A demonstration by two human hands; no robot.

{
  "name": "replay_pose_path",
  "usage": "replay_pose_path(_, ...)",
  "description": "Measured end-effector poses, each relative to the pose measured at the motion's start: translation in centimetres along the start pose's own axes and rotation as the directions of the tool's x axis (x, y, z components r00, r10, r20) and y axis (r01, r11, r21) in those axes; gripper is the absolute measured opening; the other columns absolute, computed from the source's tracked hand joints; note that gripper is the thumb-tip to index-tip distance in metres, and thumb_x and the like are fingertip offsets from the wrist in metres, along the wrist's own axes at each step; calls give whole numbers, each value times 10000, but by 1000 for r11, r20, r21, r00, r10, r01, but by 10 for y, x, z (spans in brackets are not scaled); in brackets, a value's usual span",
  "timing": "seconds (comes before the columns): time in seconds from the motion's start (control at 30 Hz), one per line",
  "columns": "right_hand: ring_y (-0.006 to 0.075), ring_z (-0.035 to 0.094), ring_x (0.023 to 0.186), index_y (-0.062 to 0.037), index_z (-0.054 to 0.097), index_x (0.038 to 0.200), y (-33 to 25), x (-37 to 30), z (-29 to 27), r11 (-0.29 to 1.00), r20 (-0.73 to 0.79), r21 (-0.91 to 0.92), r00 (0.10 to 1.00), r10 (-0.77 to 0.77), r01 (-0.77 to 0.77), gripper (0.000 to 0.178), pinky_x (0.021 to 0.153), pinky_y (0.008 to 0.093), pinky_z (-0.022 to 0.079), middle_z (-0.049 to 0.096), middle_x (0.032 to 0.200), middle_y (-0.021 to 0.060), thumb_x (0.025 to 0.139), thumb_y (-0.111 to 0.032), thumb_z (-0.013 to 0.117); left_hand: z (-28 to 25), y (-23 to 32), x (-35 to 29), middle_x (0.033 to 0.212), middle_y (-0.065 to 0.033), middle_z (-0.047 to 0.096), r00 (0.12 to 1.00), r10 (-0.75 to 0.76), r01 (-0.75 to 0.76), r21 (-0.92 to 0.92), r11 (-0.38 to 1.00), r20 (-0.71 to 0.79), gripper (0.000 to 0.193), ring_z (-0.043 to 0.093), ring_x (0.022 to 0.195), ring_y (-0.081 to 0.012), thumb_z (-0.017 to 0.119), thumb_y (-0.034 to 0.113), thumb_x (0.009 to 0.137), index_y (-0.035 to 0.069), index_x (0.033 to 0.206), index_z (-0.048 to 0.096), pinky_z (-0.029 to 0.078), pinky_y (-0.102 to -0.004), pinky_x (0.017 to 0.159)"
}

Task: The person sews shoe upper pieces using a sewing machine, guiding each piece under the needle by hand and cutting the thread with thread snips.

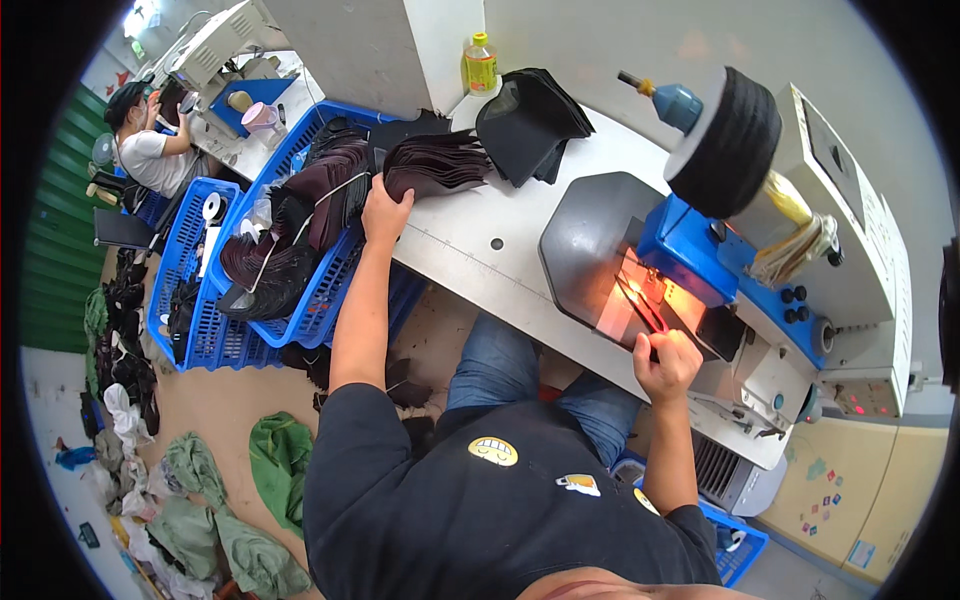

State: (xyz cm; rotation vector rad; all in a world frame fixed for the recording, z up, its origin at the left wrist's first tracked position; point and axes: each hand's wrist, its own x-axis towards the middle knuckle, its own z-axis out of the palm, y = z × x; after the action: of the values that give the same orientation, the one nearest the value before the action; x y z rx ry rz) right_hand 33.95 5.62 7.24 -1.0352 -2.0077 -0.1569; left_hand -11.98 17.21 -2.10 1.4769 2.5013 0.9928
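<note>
My left hand [385,212] closes on the near edge of a stack of dark maroon cut pieces [438,163], beside the blue basket. My right hand [668,365] is closed around a slim two-pronged tool [642,303], which looks like tweezers. Its tips point into the orange light under the blue head of a machine [690,248]. Glare hides what lies at the tips. Left of the light sits a dark grey, many-sided plate [585,245] on the white worktable [480,262].
Blue baskets [318,318] at my left hold bundled dark pieces [335,205]. Black sheets [530,120] and a yellow-capped bottle [481,65] stand at the table's back. A large black thread spool [735,140] overhangs the machine. Green sacks [280,465] lie on the floor. Another person [155,150] works far left.
</note>
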Motion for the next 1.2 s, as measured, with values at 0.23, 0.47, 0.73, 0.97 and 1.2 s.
replay_pose_path(0.23, 231, 482, 465, -91, 513, 615, 4, 2, 0, 999, -4, 32, 1000, 13, -13, 232, 445, 349, 380, 466, 541, 55, 711, -119, 723, 5, 55, -6, 1309, -248, 464, 827, 364, -350, 116, 930, -428, 729, 446, 1211, -393, 698, 204, 749, -28, 1350, 356, 378, -441, 1012)
replay_pose_path(0.47, 229, 483, 447, -85, 516, 609, 0, 5, -2, 994, -39, 56, 995, 95, -93, 241, 433, 357, 384, 468, 525, 54, 729, -115, 723, 53, 177, 61, 1322, -264, 437, 913, 404, -404, -233, 885, -48, 758, 412, 1243, -402, 675, 256, 767, -51, 1363, 323, 341, -437, 1055)
replay_pose_path(0.73, 229, 495, 441, -95, 521, 615, 1, -1, -3, 990, 1, 66, 992, 124, -124, 217, 428, 351, 399, 474, 521, 57, 684, -87, 726, 87, 236, 127, 1462, -128, 334, 863, 468, -502, 221, 836, 189, 1044, 316, 1353, -306, 847, 327, 629, 104, 1453, 245, 319, -505, 1060)
replay_pose_path(0.97, 231, 509, 450, -94, 547, 639, 0, 0, -8, 990, 56, 41, 989, 134, -137, 186, 430, 342, 399, 493, 530, 58, 669, -117, 730, 97, 287, 158, 1518, -77, 279, 594, 528, -791, 560, 246, 607, 998, 233, 1406, -298, 860, 337, 598, 227, 1441, 340, 219, -609, 1073)
replay_pose_path(1.2, 234, 500, 443, -79, 553, 650, 3, 6, -6, 984, 68, 47, 984, 167, -171, 172, 430, 335, 395, 488, 529, 63, 676, -115, 719, 132, 299, 161, 1225, -104, 602, 630, 320, -761, 480, 437, 707, 554, 551, 1166, -302, 827, 163, 599, 117, 1126, 663, 429, -597, 932)
